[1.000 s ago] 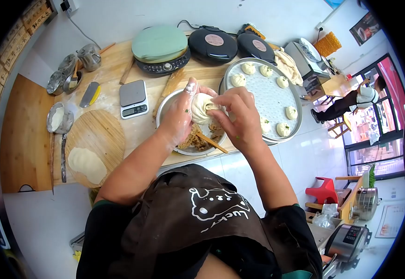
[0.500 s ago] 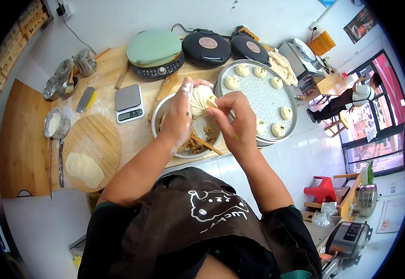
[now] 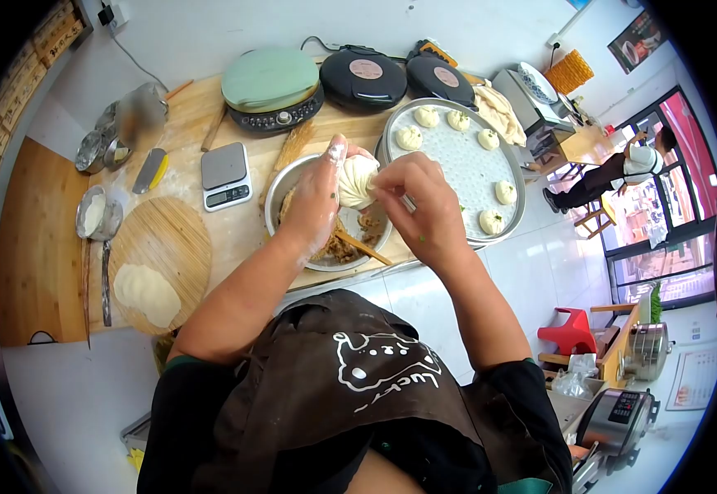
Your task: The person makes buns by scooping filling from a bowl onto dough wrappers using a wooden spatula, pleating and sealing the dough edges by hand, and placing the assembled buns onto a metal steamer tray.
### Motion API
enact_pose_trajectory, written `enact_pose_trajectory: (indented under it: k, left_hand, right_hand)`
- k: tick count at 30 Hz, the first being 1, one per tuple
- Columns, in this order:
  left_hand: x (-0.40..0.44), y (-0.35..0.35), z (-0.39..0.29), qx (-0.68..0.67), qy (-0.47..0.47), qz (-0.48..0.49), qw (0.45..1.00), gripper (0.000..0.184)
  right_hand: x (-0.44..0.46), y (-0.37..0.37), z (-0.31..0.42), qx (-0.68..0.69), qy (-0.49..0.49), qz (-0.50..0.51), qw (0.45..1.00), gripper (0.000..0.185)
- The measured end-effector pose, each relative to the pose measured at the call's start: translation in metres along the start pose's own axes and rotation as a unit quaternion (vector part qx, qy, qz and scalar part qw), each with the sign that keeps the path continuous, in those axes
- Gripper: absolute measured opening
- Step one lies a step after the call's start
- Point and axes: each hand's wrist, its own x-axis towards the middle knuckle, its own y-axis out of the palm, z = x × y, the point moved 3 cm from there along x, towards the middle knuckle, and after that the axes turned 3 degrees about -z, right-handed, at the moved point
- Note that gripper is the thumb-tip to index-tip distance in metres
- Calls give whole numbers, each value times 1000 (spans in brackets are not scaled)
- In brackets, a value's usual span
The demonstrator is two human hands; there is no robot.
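A pleated white dough bun point(image 3: 357, 180) is held up above the filling bowl. My left hand point(image 3: 319, 196), dusted with flour, cups it from the left side. My right hand point(image 3: 421, 202) pinches the gathered dough at the bun's right end between thumb and fingers. Beneath them, a metal bowl point(image 3: 271, 216) contains brown filling point(image 3: 332, 249) and a wooden spatula point(image 3: 363, 246), partly covered by my hands and forearms. To the right, a round perforated steamer tray point(image 3: 457, 177) carries several finished buns, one of them point(image 3: 491, 222) near its front edge.
Left on the table are a round wooden board point(image 3: 190, 247) with flattened dough wrappers point(image 3: 146, 294), a digital scale point(image 3: 225, 169), a scraper point(image 3: 151, 170) and a flour pot point(image 3: 95, 216). Electric griddles point(image 3: 363, 80) line the wall. Another person point(image 3: 622, 169) stands at the far right.
My right hand's fingers have closed in further over the bun's gathered end. The bun has turned slightly in my left hand. The whole view has shifted a little.
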Motion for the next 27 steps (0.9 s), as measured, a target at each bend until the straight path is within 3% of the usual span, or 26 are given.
enact_pose_trajectory:
  k: [5, 11, 19, 22, 23, 24, 25, 27]
  left_hand:
    - [-2, 0, 0, -8, -83, 33, 996, 52]
    - [-3, 3, 1, 3, -119, 71, 990, 48]
    - [-3, 11, 9, 26, -160, 75, 984, 50]
    - [-8, 20, 13, -73, -158, 25, 984, 48]
    - [1, 6, 28, -103, -197, 65, 973, 45]
    - [0, 4, 33, -117, -200, 46, 972, 45]
    - [-2, 3, 38, -129, -203, 22, 970, 44]
    - [-2, -2, 52, -108, -213, 15, 971, 45]
  right_hand:
    - [7, -13, 4, -53, -148, 21, 987, 29]
    - [9, -20, 3, -80, -198, 72, 974, 33]
    - [8, -18, -3, -79, -201, 62, 974, 24]
    - [3, -15, -14, -67, -156, 57, 984, 20]
    - [-3, -10, -23, -60, -130, 33, 989, 20]
    - [-10, -9, -27, -43, -88, 27, 995, 31]
    - [-16, -10, -27, -26, -19, 68, 997, 57]
    - [-33, 0, -29, -12, -14, 39, 999, 74]
